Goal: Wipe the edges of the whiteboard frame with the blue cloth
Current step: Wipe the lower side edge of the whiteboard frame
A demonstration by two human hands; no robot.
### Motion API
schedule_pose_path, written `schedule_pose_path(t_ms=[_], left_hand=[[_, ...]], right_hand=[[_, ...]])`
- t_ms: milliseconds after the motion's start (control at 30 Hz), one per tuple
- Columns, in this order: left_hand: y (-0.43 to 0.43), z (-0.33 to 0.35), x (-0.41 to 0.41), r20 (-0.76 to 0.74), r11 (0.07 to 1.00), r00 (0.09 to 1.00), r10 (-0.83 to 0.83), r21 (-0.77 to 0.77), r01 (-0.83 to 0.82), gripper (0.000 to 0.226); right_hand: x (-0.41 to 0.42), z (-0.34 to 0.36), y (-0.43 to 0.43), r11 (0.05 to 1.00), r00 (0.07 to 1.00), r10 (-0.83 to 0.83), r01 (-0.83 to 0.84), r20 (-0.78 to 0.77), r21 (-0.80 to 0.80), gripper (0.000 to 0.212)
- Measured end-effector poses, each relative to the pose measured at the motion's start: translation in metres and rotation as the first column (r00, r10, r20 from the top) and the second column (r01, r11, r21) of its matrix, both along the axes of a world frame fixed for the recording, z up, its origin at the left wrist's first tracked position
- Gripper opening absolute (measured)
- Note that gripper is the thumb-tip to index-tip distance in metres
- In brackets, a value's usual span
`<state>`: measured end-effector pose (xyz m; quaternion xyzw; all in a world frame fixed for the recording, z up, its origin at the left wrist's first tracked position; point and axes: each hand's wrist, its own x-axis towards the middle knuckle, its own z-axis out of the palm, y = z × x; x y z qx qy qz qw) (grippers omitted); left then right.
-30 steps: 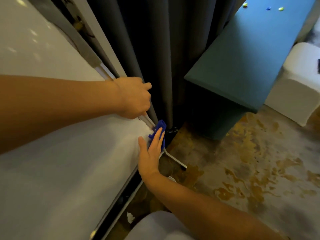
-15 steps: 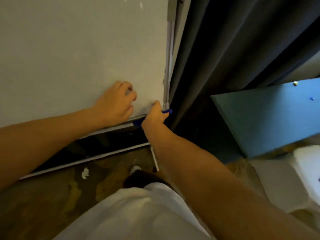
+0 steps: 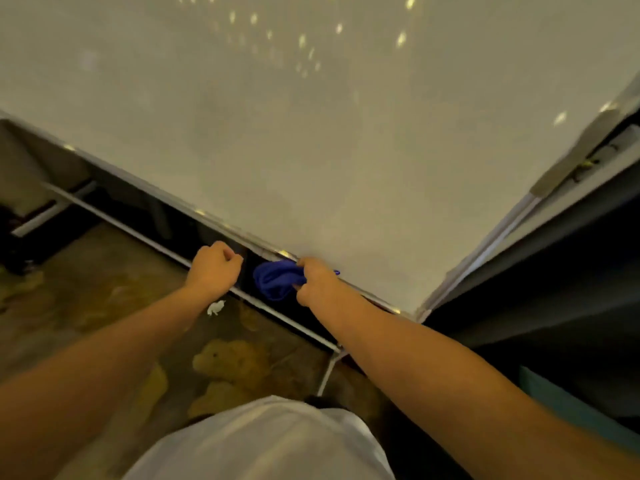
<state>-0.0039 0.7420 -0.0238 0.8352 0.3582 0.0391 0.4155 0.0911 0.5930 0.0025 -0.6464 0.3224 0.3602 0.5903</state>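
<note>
Blue cloth point(image 3: 277, 278) sits bunched in the right hand point(image 3: 317, 280), whose grip is closed around it and presses it against the bottom edge of the whiteboard frame point(image 3: 239, 233), some way in from the lower right corner. Most of the cloth hangs below the frame to the left of the knuckles, and a small tip pokes out on the right of the hand. The left hand point(image 3: 214, 268) is curled into a loose fist just beside the cloth, over the metal rail point(image 3: 138, 233) that runs below the frame; its grip holds nothing visible, and whether it touches the rail I cannot tell. The whiteboard point(image 3: 311, 133) surface fills the upper view, dotted with light reflections. Below lie a stained floor point(image 3: 104, 289) and a small white scrap point(image 3: 215, 308).
</note>
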Motion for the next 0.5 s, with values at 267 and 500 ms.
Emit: schedule_pose_path(t_ms=[267,500], left_hand=[[-0.095,-0.030,-0.039,-0.252,0.504,0.813,0.524,-0.678,-0.535,0.036],[-0.237,-0.006,0.000,-0.315,-0.021,0.736,0.599,-0.925,-0.379,0.044]], right_hand=[[0.031,0.041,0.023,0.673,0.466,0.699,-0.685,0.542,-0.279,0.028],[0.057,0.049,-0.030,-0.309,-0.980,0.154,0.073,-0.126,-0.948,0.032]])
